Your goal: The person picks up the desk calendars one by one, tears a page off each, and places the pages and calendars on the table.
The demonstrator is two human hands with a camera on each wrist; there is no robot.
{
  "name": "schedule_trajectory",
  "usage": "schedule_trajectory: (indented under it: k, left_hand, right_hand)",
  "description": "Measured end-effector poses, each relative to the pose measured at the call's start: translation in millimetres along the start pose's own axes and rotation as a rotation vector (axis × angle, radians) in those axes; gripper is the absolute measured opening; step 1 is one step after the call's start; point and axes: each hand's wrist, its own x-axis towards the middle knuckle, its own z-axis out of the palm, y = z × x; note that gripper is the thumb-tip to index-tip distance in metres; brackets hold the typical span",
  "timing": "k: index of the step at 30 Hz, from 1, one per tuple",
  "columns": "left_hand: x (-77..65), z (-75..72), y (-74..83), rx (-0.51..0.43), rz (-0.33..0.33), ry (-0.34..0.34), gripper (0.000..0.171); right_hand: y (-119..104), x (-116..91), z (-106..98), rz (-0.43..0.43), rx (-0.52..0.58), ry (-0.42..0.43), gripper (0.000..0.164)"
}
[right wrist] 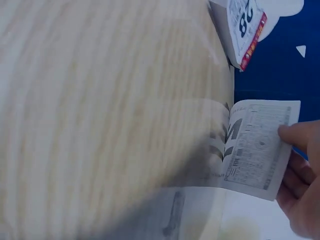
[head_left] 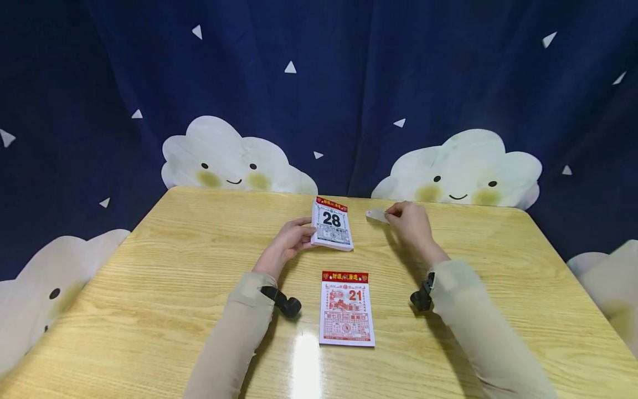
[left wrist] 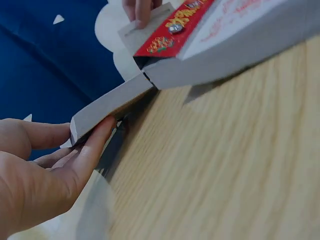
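Nearest, a calendar pad (head_left: 346, 308) showing 21 lies flat on the wooden table (head_left: 149, 288).
Farther back, the left hand (head_left: 289, 239) grips the left edge of the pad showing 28 (head_left: 332, 224); just right, the right hand (head_left: 410, 219) pinches a torn-off sheet (head_left: 376, 215) above the tabletop.

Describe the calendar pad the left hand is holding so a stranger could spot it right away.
On the wooden table, look toward the far edge by the curtain. The calendar pad there shows a black 28 and touches the left hand; the nearer pad shows a red 21.
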Motion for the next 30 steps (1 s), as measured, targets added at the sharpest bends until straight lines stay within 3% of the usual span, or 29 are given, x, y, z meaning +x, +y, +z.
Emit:
schedule_trajectory:
  k: [9, 14, 21, 30]
  left_hand:
    - [-1.9, 7.1, 9.6, 0.304, 0.024, 0.104, 0.042]
    - [-0.5, 10.5, 9.5, 0.393, 0.064, 0.16, 0.037]
    - [3.0, 12.2, 8.6, 0.545, 0.064, 0.289, 0.032]
    - [-0.2, 12.9, 8.5, 0.551, 0.074, 0.307, 0.029]
  right_hand:
    - [-4, -9, 9, -0.068, -0.118, -0.218, 0.01]
    - [-6, -12, 11, -0.057, -0.16, -0.306, 0.008]
    - [-7, -12, 9, -0.044, -0.133, -0.413, 0.015]
    - [-9, -15, 7, -0.037, -0.104, -0.423, 0.018]
